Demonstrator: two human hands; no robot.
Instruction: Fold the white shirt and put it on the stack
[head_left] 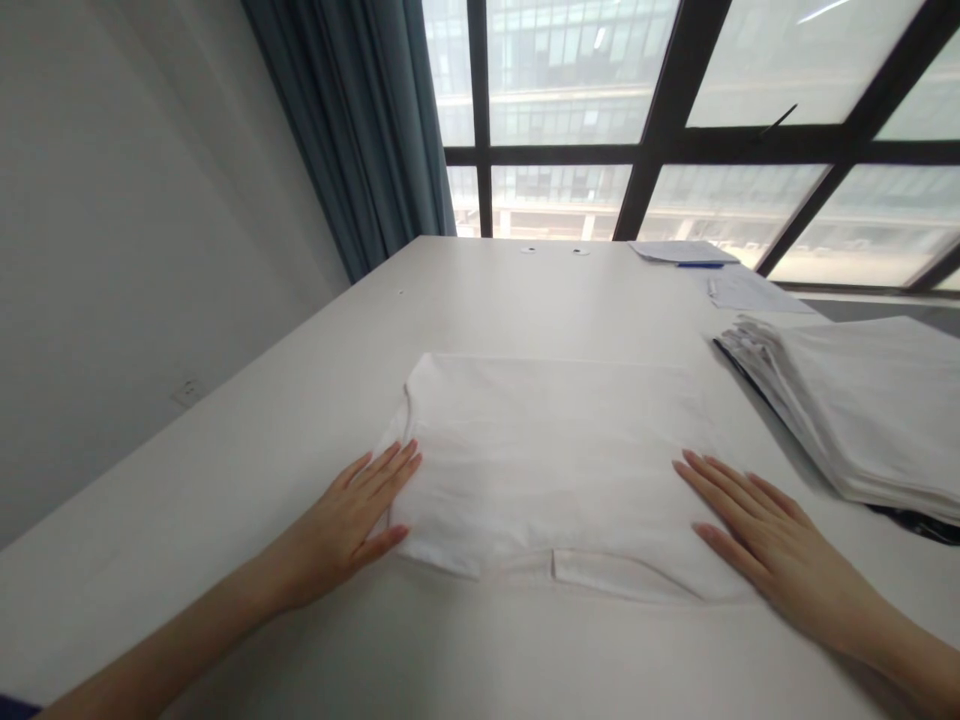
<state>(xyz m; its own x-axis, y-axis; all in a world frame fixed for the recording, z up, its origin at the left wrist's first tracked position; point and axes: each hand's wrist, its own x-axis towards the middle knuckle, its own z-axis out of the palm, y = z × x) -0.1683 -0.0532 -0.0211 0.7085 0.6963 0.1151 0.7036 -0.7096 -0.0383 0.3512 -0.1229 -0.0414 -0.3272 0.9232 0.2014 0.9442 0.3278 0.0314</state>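
White folded cloth with soft, thin layers [547,460] lies flat on the smooth white tabletop [517,660], spread between the two hands. Roughly oblong, its long side running left to right. Far edge fairly straight; near edge uneven, with a narrow strip of an under layer showing and a short dark crease line in it. Faint wrinkles across the upper face.

Bare left hand [367,505] at the cloth's left edge: palm down, fingers stretched out and close together, thumb set apart toward the near side. Fingertips rest over the border of the cloth; the wrist and forearm lie outside it. Nothing pinched or gripped.

Bare right hand [757,525] at the right edge: also palm down, fingers extended, pointing inward, thumb spread nearer the body. Fingers lie over the cloth, covering part of its right border. No closed grasp here either. Whether the palm presses or only rests, cannot tell.

Most of the cloth sits in the gap between the hands, reaching farther from the person than the fingertips do.

Off to the right, apart from the cloth: a thick stack of folded white fabric [885,410], something black showing beneath it. Beyond that stack, white paper sheets [675,250] with a slim blue pen [700,265]. Far left, a blue-grey pleated curtain [360,120] beside a dark-framed window [562,155].
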